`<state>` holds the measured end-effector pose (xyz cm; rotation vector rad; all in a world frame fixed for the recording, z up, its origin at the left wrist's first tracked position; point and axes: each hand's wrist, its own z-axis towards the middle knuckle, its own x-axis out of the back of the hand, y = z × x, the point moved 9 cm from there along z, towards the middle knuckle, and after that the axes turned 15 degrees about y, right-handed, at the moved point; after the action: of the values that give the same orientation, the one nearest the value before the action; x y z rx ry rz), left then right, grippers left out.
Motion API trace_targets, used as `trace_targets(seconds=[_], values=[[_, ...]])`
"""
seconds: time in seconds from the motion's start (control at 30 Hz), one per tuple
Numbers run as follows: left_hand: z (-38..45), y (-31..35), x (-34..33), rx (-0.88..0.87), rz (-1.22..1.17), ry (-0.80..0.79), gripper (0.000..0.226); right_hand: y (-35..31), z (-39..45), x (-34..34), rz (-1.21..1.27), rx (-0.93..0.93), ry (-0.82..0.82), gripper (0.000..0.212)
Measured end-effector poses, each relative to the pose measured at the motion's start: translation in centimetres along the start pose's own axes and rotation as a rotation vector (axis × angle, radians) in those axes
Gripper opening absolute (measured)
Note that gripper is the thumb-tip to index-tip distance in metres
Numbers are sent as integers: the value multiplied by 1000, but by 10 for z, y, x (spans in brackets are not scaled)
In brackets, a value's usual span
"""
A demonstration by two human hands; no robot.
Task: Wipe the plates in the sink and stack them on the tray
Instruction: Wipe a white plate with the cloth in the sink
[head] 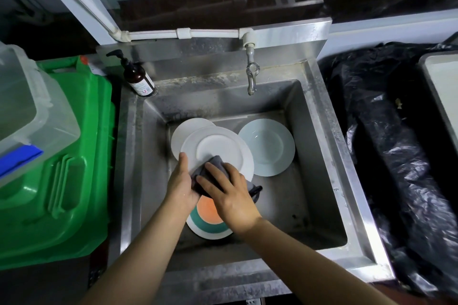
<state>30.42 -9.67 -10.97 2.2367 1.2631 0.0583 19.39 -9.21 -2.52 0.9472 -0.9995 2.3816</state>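
Fingers [210, 176] of the right hand [230, 195] lie spread flat on a grey cloth [213, 168], pressing it onto the near edge of a white plate [218, 148]. Left hand [182, 181] grips that plate's near-left rim, thumb on top. It overlaps another white plate [183, 131] in the steel sink [322, 156]; a pale blue plate [270, 147] lies right, a striped plate [205, 220] under the wrists.

We observe two forearms, both bare from wrist to the lower frame edge; no sleeve reaches into view. We record the left hand [180, 184] and right hand [229, 194] as ungloved, with short, unpainted nails on the visible fingers.
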Motion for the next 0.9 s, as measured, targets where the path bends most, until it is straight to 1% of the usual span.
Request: trace_targets(seconds=[0.07,0.13,0.2,0.23,0.27,0.33,0.4,0.47,0.5,0.53,0.57,0.6,0.63,0.67,0.7,0.73,0.8,0.9], values=[[-3,0,3,-19,21,-31,73,1,11,-7,7,23,-54,42],[-9,-3,1,-7,19,-91,66,11,25,-10,13,-16,-88,45],[-12,-7,1,18,17,-144,64,29,38,-9,3,-71,-75,47],[-12,-9,4,20,28,-148,63,41,41,-10,-12,-101,-71,47],[-12,-8,9,6,53,-119,61,53,42,-12,-38,-135,-76,47],[-12,-3,20,-65,137,-56,58,72,39,-14,-101,-201,-115,45],[-12,0,24,-118,203,-47,52,83,35,-18,-104,-270,-161,43],[-12,1,27,-166,284,-24,38,92,31,-19,-19,-406,-188,41],[-12,1,28,-190,346,-16,35,99,30,-18,51,-516,-184,40],[-13,2,27,-235,437,-24,37,106,31,-13,116,-654,-180,39],[-17,4,24,-304,557,-46,40,118,29,-10,186,-822,-177,38],[-23,7,18,-396,691,-70,38,127,25,-8,273,-1009,-179,37],[-29,9,12,-507,842,-86,29,133,18,-8,392,-1196,-176,32],[-34,9,6,-626,990,-104,22,134,12,-7,514,-1352,-170,25],[-39,7,-1,-751,1122,-133,24,133,8,-5,605,-1453,-171,19],[-44,4,-8,-867,1228,-169,31,131,7,-3,671,-1503,-188,18],[-52,-3,-15,-1043,1353,-235,41,129,5,-3,733,-1521,-248,23],[-60,-16,-24,-1351,1521,-325,51,137,-6,-1,618,-1534,-325,28]])
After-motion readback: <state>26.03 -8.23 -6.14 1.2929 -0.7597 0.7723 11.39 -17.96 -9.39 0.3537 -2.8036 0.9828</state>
